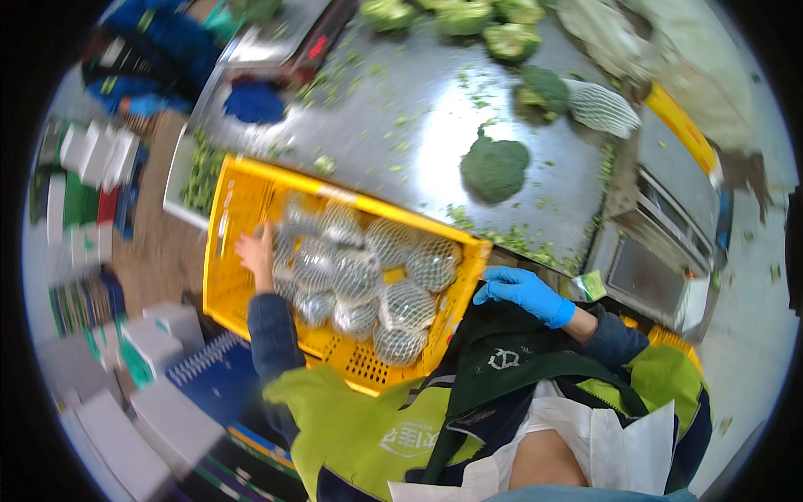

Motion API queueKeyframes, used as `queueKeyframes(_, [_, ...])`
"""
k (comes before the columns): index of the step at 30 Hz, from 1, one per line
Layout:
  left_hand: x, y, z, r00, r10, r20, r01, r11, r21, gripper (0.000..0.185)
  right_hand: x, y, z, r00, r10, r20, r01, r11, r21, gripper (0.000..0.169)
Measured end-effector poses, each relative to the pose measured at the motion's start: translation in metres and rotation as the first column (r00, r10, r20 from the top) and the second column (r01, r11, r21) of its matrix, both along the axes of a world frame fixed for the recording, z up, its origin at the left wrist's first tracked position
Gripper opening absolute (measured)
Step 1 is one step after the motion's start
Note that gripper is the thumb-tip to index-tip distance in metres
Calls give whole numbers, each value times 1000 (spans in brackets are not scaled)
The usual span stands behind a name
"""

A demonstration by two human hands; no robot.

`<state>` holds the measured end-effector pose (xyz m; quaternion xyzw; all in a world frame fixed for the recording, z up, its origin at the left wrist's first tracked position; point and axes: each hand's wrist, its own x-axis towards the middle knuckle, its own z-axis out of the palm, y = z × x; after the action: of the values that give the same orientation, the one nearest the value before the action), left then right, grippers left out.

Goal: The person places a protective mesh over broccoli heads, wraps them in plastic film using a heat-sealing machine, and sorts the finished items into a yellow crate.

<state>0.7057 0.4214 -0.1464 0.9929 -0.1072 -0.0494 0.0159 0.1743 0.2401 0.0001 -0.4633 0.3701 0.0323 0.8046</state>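
Observation:
A yellow plastic crate (351, 199) stands in front of me, tilted in view, with several net-wrapped round bundles (357, 276) inside. My bare left hand (256, 251) reaches over its left part, fingers spread, beside the leftmost bundles; whether it touches one I cannot tell. My right hand (524, 293), in a blue glove, is at the crate's right corner, its fingers slightly bent; whether they grip the rim is not clear. Beyond the crate, a broccoli head (495, 166) lies on the metal table (376, 144). Another broccoli head (542, 91) touches a white foam net (602, 108) farther back.
Cut broccoli heads (455, 16) lie at the table's far edge. A scale (276, 37) with a red display and a blue object (254, 101) are at back left. A machine (659, 251) stands right. White boxes (169, 401) are stacked lower left. A person in blue (163, 50) is at upper left.

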Motion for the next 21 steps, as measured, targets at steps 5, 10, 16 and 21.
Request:
queueKeyframes(5, [-180,-179,110,735,-646,208,471,265,-841,37,-66,-13,6,981,-192,30,194,979,-62,37])
queueKeyframes(10, [-428,-343,193,56,-974,219,590,-145,-794,67,-143,-16,21,954,-276,119,292,945,-147,34])
queueKeyframes(16, [-558,-507,129,95,-983,154,971,57,-234,107,-278,-16,42,829,-548,113,559,811,-169,36])
queueKeyframes(21, [-447,-573,92,309,-951,12,574,176,-800,63,-395,-18,67,708,-696,121,705,687,-176,35])
